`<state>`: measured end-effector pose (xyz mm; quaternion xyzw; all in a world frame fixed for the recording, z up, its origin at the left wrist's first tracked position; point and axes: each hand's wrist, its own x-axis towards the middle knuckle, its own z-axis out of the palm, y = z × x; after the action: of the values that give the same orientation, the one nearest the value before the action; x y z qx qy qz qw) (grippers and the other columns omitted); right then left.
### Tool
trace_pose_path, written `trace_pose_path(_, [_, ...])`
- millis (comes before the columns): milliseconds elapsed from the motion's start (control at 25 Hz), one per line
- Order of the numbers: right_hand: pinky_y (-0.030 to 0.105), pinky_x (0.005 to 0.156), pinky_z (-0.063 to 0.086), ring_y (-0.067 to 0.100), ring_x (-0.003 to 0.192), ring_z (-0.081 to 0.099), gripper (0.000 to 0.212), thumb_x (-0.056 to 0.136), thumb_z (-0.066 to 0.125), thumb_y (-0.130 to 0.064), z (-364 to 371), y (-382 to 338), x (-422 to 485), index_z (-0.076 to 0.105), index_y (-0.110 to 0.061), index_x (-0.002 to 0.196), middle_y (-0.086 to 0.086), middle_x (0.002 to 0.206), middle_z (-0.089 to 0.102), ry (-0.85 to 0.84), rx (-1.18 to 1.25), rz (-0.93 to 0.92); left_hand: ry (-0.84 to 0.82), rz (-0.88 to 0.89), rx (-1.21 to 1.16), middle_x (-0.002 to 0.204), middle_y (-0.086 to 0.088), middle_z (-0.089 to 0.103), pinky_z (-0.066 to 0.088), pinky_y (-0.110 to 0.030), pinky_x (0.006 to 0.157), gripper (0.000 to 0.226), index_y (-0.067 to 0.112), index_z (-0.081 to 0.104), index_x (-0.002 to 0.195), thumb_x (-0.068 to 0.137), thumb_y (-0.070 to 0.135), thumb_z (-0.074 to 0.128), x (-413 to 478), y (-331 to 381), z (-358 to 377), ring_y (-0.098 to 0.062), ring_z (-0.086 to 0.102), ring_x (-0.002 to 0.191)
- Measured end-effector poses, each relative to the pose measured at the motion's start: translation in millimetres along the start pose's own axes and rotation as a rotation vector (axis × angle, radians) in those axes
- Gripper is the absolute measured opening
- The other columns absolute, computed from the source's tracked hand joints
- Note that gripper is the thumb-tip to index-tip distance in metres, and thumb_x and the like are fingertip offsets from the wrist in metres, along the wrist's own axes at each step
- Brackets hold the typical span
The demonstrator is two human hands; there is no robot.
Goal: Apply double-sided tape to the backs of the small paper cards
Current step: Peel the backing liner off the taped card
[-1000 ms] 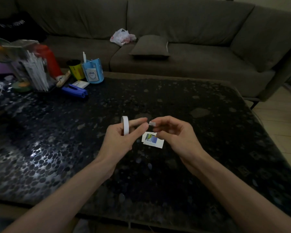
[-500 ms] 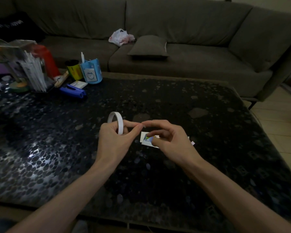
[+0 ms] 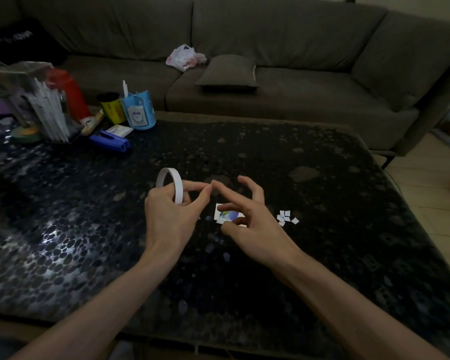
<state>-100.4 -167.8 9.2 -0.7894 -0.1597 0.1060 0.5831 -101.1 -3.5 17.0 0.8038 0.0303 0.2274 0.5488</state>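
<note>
Left hand [image 3: 172, 219] grips tape roll [image 3: 170, 187]; right hand [image 3: 247, 224] open, fingers spread over cards [image 3: 225, 216] at table [image 3: 322, 193] centre. I'd pinch tape end at 12 o'clock, pull short strip.

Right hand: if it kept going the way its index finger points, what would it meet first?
Probably the left hand: the right hand points its index finger up-left at the left fingertips, which look almost touching. Depth is unclear.
</note>
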Motion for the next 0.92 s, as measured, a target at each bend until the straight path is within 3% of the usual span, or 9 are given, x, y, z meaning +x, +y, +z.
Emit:
trace_pose_path(120, [0.006, 0.069, 0.053, -0.006, 0.124, 0.05, 0.09, 0.095, 0.07, -0.006, -2, 5, 4, 0.024, -0.047, 0.161, -0.038, 0.151, 0.007, 0.0, -0.039, 0.02, -0.07, -0.057, -0.042, 0.049, 0.012, 0.056, 0.046, -0.01, 0.055, 0.005, 0.025, 0.081, 0.093, 0.089, 0.021, 0.08, -1, -1, 0, -0.002, 0.051, 0.048])
trace_pose_path(200, [0.005, 0.073, 0.052, -0.005, 0.117, 0.057, 0.075, 0.097, 0.072, -0.014, -8, 4, 5, 0.037, -0.039, 0.158, -0.019, 0.153, 0.025, 0.093, -0.067, 0.007, -0.157, -0.136, -0.127, 0.057, 0.009, 0.064, 0.049, -0.011, 0.058, 0.005, 0.029, 0.082, 0.089, 0.089, 0.025, 0.08, -2, -1, 0, -0.004, 0.058, 0.055])
trace_pose_path(320, [0.007, 0.076, 0.051, -0.011, 0.1, 0.063, 0.024, 0.096, 0.073, -0.029, -18, 1, 4, 0.068, -0.04, 0.116, -0.017, 0.119, 0.061, 0.317, -0.174, -0.064, -0.228, -0.279, -0.238, 0.077, 0.009, 0.078, 0.052, -0.009, 0.062, 0.005, 0.028, 0.084, 0.089, 0.089, 0.029, 0.079, -4, -3, 1, -0.001, 0.072, 0.072])
trace_pose_path(400, [0.01, 0.076, 0.052, -0.007, 0.094, 0.065, 0.01, 0.096, 0.073, -0.029, -23, 1, 2, 0.071, -0.038, 0.1, -0.015, 0.103, 0.068, 0.395, -0.185, -0.077, -0.214, -0.368, -0.262, 0.068, 0.014, 0.074, 0.047, -0.008, 0.053, 0.008, 0.027, 0.084, 0.088, 0.089, 0.032, 0.078, -4, -4, 1, 0.006, 0.066, 0.061])
trace_pose_path(680, [0.018, 0.079, 0.056, 0.002, 0.089, 0.068, 0.009, 0.092, 0.072, -0.031, -17, -10, -8, 0.069, -0.036, 0.099, -0.016, 0.091, 0.07, 0.349, -0.291, -0.233, -0.315, -0.433, -0.284, 0.05, 0.013, 0.054, 0.036, -0.013, 0.043, 0.021, 0.031, 0.084, 0.085, 0.097, 0.039, 0.068, -3, -8, 1, 0.001, 0.046, 0.044])
trace_pose_path(920, [0.016, 0.075, 0.056, -0.001, 0.084, 0.069, 0.007, 0.093, 0.075, -0.027, -18, -7, -7, 0.075, -0.03, 0.099, -0.017, 0.085, 0.072, 0.412, -0.332, -0.198, -0.386, -0.276, -0.316, 0.051, 0.01, 0.038, 0.031, -0.016, 0.044, 0.026, 0.034, 0.083, 0.097, 0.099, 0.046, 0.061, -6, -7, 2, -0.004, 0.034, 0.047])
